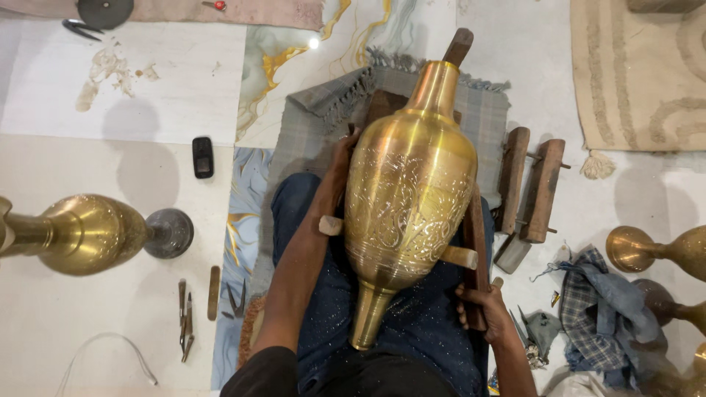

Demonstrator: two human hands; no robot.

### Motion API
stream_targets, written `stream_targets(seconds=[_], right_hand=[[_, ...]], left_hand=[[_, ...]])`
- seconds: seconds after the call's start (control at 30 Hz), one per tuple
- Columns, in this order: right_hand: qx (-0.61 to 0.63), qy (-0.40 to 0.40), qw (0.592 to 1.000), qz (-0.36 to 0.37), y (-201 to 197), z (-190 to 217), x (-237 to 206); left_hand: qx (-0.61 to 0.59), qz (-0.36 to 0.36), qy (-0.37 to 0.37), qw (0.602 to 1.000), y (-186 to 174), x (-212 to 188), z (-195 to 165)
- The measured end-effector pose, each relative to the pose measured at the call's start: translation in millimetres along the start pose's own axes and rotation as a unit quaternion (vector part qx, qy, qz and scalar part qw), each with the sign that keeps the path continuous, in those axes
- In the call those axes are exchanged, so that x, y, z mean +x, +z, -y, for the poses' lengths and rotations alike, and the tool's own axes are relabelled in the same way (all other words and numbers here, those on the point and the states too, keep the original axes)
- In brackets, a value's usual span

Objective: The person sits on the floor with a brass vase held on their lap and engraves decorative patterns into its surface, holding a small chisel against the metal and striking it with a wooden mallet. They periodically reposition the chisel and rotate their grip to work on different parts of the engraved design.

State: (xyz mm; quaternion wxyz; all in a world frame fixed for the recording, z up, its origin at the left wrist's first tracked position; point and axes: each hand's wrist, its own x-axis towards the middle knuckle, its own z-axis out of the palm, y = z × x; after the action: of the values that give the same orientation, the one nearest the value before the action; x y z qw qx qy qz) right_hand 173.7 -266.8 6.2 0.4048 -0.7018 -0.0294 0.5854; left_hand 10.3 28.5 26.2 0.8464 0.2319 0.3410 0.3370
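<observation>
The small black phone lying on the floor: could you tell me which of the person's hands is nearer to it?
Left. The left hand rests on the engraved brass vase, on the side facing the small black phone; the right hand grips a dark wooden stick beyond the vase.

The vase [409, 191] is shiny polished brass with rougher engraved bits. Wooden blocks [531, 184] look dull and worn, floor tiles [132, 88] are glossy.
</observation>
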Motion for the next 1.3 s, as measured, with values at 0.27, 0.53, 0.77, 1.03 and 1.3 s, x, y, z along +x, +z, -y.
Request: stream_targets(seconds=[0.27, 0.53, 0.77, 1.03, 1.3], right_hand=[[0.153, 0.03, 0.988, -0.004, 22, -2, -5], [0.28, 0.002, 0.96, 0.023, 61, -35, -25], [0.334, 0.051, 0.941, -0.016, 95, -36, -52], [0.287, 0.026, 0.957, 0.031, 123, -36, -46], [0.313, 0.065, 0.946, 0.057, 123, -22, -53]], left_hand=[[0.01, 0.095, 0.049, 0.994, -24, 23, 17], [-0.031, 0.089, 0.041, 0.995, -28, 29, 21], [-0.017, 0.112, 0.013, 0.993, -23, 15, 13], [-0.078, 0.14, -0.005, 0.987, -27, 16, 21], [-0.066, 0.092, 0.003, 0.994, -28, 20, 21]])
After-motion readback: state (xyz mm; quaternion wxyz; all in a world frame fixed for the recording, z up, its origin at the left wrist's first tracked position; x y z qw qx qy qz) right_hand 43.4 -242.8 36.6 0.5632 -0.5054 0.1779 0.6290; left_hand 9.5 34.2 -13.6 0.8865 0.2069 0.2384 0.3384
